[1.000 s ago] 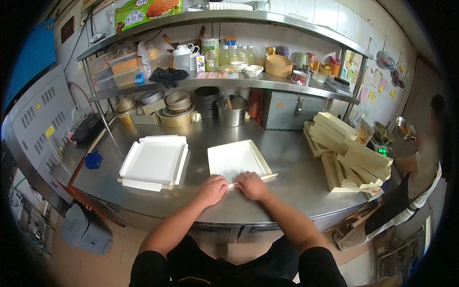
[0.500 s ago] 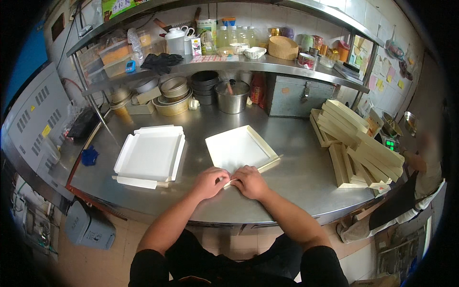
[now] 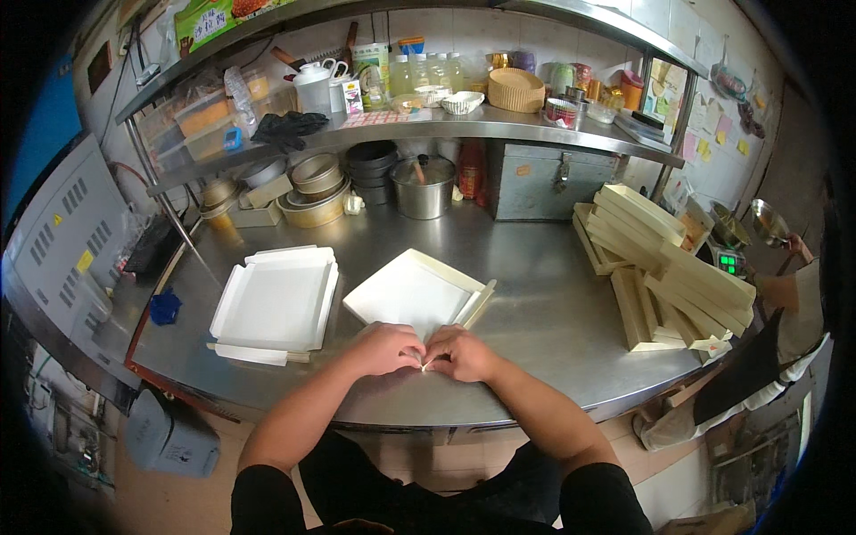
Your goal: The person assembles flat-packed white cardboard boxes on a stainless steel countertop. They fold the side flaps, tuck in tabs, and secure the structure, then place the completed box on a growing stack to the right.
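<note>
A square cream cardboard box tray (image 3: 417,290) lies turned at an angle on the steel table, its far sides upright and its right side flap leaning outward. Both my hands meet at its near corner. My left hand (image 3: 390,349) pinches the cardboard from the left, thumb and fingers together. From the right, my right hand (image 3: 459,353) pinches the same corner, fingertips almost touching the left ones. The folded edge between them is mostly hidden by the fingers. To the left lies a stack of flat white box blanks (image 3: 275,301) with partly raised edges, touched by neither hand.
Several folded cream boxes (image 3: 655,267) are heaped at the right. Behind stand a lidded steel pot (image 3: 423,198), black tins (image 3: 371,165) and a grey metal chest (image 3: 544,183) under a loaded shelf (image 3: 374,134). Another person (image 3: 785,330) stands at the far right by a scale (image 3: 729,263).
The box tray has turned and shifted left and nearer, its held corner closer to the table's front edge. Both hands stay together on it. The other person's arm has risen beside a metal bowl.
</note>
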Demonstrator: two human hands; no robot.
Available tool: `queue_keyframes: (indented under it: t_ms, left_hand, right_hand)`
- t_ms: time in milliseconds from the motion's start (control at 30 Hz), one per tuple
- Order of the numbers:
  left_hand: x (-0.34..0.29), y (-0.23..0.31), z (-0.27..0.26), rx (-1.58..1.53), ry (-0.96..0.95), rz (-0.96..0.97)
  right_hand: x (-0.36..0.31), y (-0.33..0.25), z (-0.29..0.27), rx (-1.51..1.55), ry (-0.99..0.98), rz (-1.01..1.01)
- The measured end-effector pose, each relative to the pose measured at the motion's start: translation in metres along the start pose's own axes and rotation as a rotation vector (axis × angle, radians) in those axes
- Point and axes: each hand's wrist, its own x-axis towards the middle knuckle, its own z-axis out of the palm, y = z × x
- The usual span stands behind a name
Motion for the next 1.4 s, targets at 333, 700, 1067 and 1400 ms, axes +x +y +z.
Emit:
queue_keyframes:
  t_ms: [333,700,1067,1400]
  left_hand:
    - [0.022,-0.011,-0.006,0.079,-0.371,-0.196]
    - [-0.024,-0.008,0.011,0.210,0.228,0.136]
    - [-0.004,-0.008,0.017,-0.058,0.062,0.154]
    - [-0.012,-0.031,0.041,0.001,0.289,0.264]
  right_hand:
    - [-0.001,-0.013,-0.007,-0.029,0.021,0.006]
    - [-0.006,-0.005,-0.004,-0.052,0.069,-0.061]
    - [-0.005,-0.006,-0.004,-0.083,-0.015,0.078]
    - [-0.004,-0.016,-0.004,-0.101,0.038,0.093]
